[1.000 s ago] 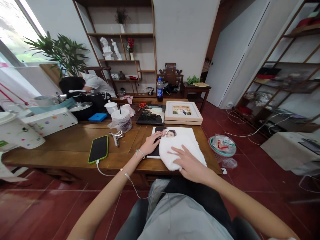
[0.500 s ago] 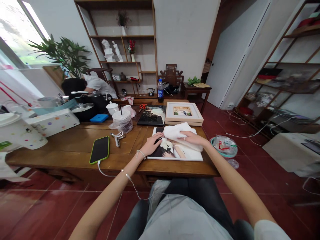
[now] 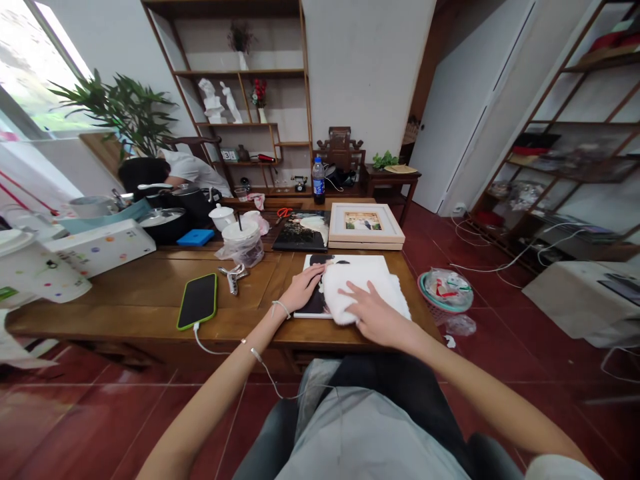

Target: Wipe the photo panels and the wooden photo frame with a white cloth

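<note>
A photo panel [image 3: 313, 305] with a white edge lies flat near the table's front edge. Over much of it a white towel [image 3: 367, 273] is spread, hiding most of the picture. My right hand [image 3: 373, 313] presses on the towel with its fingers apart. On the dark left part of the panel rests my left hand [image 3: 301, 287], fingers stretched out and reaching the towel's left edge. A bracelet circles the left wrist.
Behind the panel lie a framed photo [image 3: 366, 227] and a dark photo panel [image 3: 301, 231]. A phone [image 3: 198, 301] on a cable, a bagged cup [image 3: 241, 241] and a bottle [image 3: 319, 181] stand leftward and behind. A person [image 3: 193, 172] bends beyond the table.
My right hand has slid the towel toward the table's front edge, and its fingers have spread flat. The towel now covers the picture's lower part. The left hand stays in place.
</note>
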Motion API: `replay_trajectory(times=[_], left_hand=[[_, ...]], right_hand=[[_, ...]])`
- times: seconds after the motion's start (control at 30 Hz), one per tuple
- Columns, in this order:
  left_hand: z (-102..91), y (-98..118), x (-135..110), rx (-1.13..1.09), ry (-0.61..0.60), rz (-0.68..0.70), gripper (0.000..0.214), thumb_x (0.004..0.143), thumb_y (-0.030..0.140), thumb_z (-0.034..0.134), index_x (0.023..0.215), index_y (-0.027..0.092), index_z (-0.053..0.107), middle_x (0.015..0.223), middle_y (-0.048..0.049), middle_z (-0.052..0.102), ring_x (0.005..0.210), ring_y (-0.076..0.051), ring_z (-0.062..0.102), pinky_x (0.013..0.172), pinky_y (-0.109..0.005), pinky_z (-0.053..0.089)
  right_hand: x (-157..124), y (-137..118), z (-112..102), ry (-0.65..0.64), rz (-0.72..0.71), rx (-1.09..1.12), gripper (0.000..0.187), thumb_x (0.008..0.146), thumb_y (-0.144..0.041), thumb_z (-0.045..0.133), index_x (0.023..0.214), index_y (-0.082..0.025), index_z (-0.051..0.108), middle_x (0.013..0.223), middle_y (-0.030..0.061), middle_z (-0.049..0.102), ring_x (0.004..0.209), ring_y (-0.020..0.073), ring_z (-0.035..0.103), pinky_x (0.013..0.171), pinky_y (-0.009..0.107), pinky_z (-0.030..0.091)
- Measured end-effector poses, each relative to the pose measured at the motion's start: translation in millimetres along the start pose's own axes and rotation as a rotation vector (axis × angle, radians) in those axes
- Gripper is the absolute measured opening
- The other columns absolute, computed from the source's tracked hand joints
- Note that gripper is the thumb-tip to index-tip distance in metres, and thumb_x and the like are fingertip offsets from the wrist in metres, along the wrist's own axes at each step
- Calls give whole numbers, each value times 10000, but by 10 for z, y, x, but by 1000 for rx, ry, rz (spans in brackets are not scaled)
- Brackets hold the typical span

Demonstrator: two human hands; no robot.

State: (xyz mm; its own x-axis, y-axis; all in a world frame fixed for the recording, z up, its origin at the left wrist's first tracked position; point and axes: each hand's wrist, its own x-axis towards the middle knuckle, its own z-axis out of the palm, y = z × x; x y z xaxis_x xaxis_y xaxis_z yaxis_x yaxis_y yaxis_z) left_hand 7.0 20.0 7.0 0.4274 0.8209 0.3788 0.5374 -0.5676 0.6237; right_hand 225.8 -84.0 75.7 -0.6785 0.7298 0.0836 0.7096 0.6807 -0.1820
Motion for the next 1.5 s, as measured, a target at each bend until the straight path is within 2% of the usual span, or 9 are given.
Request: replay_trajectory(times=[0.13,0.27,0.4,0.57,0.77,0.93,1.17,1.3,1.5], left_hand=[[-3,9,-5,-3,1,23,353,901,315,361,1200,234,531,1300,-40,507,1258,-187,390,1069,-396,268],[5,-5,-2,3,8,50,349,901,297,359,1197,238,533,1299,-35,508,1247,-183,405,1065,-394,278],[11,-17,1,20,4,43,355,899,280,358,1211,237,522,1304,-42,503,1253,-194,397,1060,-413,283],[17,-31,-1,15,12,42,352,895,284,369,1207,239,525,1306,-43,501,1257,-201,393,1058,-422,288],[12,-32,0,-24,51,70,375,916,298,303,1200,200,528,1298,-64,506,1241,-180,414,1068,-391,287],[7,-9,-3,-27,102,58,413,912,348,310,1232,161,493,1335,-88,463,1269,-179,376,1083,-375,265],[-14,46,-21,-95,99,-21,482,925,396,231,1250,142,481,1318,-86,486,1240,-181,417,1075,-360,282],[-16,51,-20,-52,63,19,445,920,375,272,1202,151,533,1279,-80,526,1218,-181,444,1063,-355,303],[-12,30,-21,30,26,94,369,876,310,418,1209,199,532,1284,-59,522,1240,-201,417,1068,-395,289]], right_hand=[[-283,-271,-117,-108,-77,-5,442,626,-11,431,979,-175,639,1386,97,381,1329,298,180,1020,616,132],[-296,-108,-188,-133,-143,83,475,629,-5,408,1013,-192,614,1365,67,417,1329,225,210,1070,527,115],[-57,307,-184,-127,-122,171,487,639,-4,372,1040,-174,590,1244,76,539,1313,205,256,1073,478,146],[421,746,-154,-15,-20,143,457,702,-56,372,1085,-192,581,1192,79,575,1157,246,458,1021,483,224],[766,749,-23,77,156,24,486,684,-64,390,1109,-201,581,1357,65,425,1316,299,203,999,618,95],[574,318,126,58,86,-81,469,671,-68,420,1087,-187,601,1401,83,358,1321,339,158,972,661,100],[55,-300,88,-23,-226,-19,360,679,-104,466,976,-195,646,1392,43,380,1338,300,128,1041,585,46],[-98,-230,-37,-53,-203,72,375,680,-85,449,997,-189,622,1316,75,477,1321,224,228,1073,508,93],[-22,299,-58,72,42,87,387,711,-75,391,1024,-169,597,1231,112,547,1257,234,353,1054,482,173]])
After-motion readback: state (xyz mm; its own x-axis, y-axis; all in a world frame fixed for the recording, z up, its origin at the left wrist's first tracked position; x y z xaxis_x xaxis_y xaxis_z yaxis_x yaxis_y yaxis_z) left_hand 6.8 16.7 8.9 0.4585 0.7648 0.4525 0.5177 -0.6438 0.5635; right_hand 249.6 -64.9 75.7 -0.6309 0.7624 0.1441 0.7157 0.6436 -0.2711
